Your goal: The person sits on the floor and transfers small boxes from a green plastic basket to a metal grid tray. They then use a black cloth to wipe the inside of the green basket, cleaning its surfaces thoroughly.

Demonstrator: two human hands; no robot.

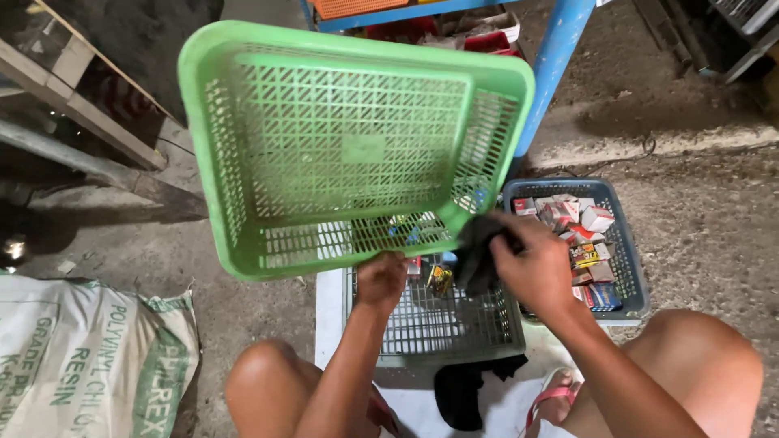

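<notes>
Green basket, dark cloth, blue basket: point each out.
green basket (pixel 349 146), head view, on its mesh bottom.
dark cloth (pixel 476 259), head view, on its bunched middle.
blue basket (pixel 631 268), head view, on its right wall.

Rough grey concrete floor (pixel 698 211) fills the right and lower left of the frame, with a pale raised strip crossing the upper right. A blue post (pixel 552 65) slants down from the top centre, and weathered wooden beams (pixel 73 105) lie at the upper left in deep shadow. A white woven sack (pixel 89 357) sits at the lower left.
</notes>
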